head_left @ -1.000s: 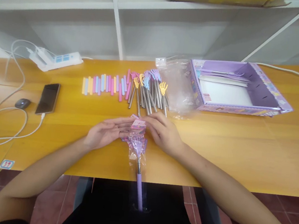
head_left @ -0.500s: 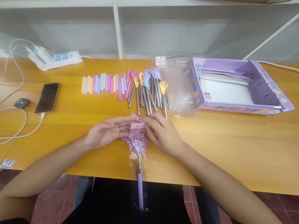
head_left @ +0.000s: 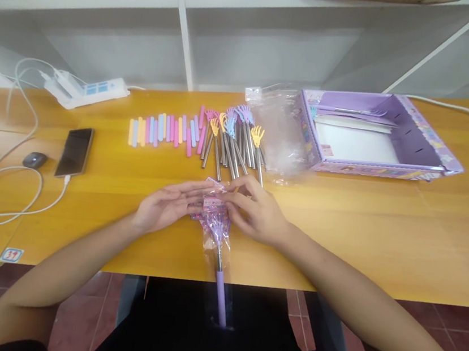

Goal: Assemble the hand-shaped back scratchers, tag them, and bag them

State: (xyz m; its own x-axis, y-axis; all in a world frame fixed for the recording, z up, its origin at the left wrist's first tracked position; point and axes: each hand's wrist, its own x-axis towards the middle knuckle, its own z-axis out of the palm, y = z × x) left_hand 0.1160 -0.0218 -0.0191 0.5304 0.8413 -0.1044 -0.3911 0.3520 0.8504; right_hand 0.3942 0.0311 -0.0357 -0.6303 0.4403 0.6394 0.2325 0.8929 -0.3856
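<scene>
A purple back scratcher (head_left: 221, 299) lies inside a clear plastic bag (head_left: 211, 245), its claw end pointing away from me and its handle reaching past the table's front edge. My left hand (head_left: 166, 204) has its fingers stretched along the bag's left side, fingertips holding its top. From the right, my right hand (head_left: 256, 209) pinches the top of the bag with bent fingers. Pink and purple printed cards (head_left: 198, 216) show around and under the bag's top, partly covered by my fingers.
Beyond my hands lie several back scratchers (head_left: 231, 132) with coloured claws and bare metal rods. Coloured tubes (head_left: 163, 128) form a row left of them. Clear bags (head_left: 278, 129) lie beside a purple box (head_left: 389, 169). A phone (head_left: 74, 153), mouse (head_left: 34, 160) and power strip (head_left: 94, 93) sit left.
My right hand's fingers have shifted slightly and bent more at the bag's top. The left hand and the bagged back scratcher stay nearly where they were.
</scene>
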